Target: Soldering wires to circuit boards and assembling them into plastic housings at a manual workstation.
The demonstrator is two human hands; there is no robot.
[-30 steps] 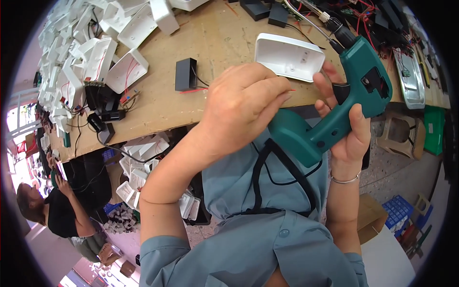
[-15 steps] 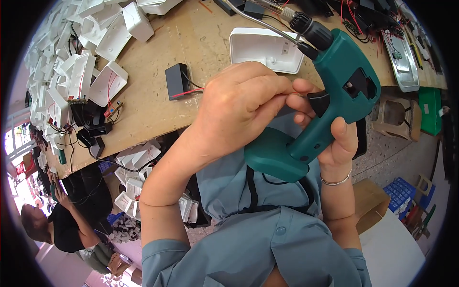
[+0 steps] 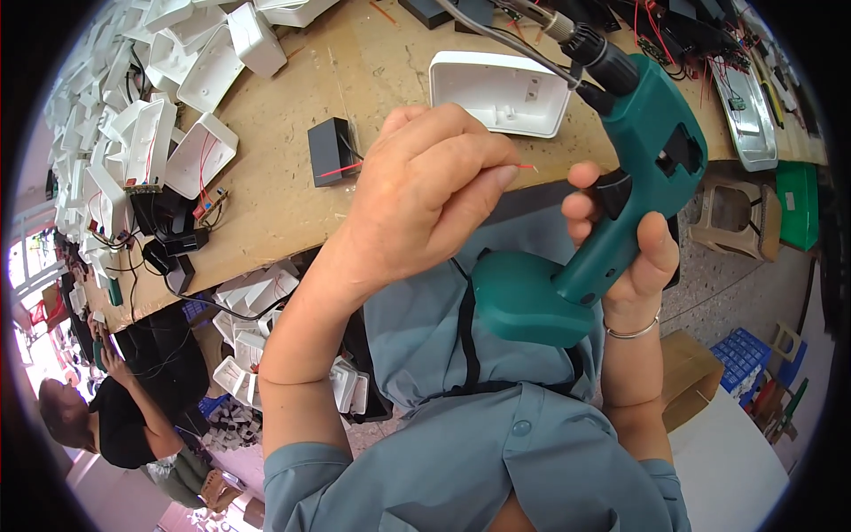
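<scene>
My left hand (image 3: 424, 191) pinches a thin red wire (image 3: 528, 167) between thumb and forefinger, its bared tip poking out to the right. The wire's other stretch shows left of that hand, crossing in front of a black rectangular box (image 3: 326, 152) on the table. In my right hand (image 3: 654, 253) is a green pistol-shaped soldering gun (image 3: 645, 111), held by its handle with fingertips near the black trigger. Its metal tube and nozzle point up and to the left. Behind the hands lies an open white plastic housing (image 3: 486, 82).
White plastic housings (image 3: 213, 71) are heaped on the left of the wooden table (image 3: 275, 168). At the back right are dark parts with red wires and a metal tray (image 3: 753, 133). A stool (image 3: 736, 208) stands on the floor at right. Another person (image 3: 124, 417) works at far left.
My hands have moved apart: the left slid slightly left with the red wire, the right shifted right with the soldering gun. The wire's tip now shows.
</scene>
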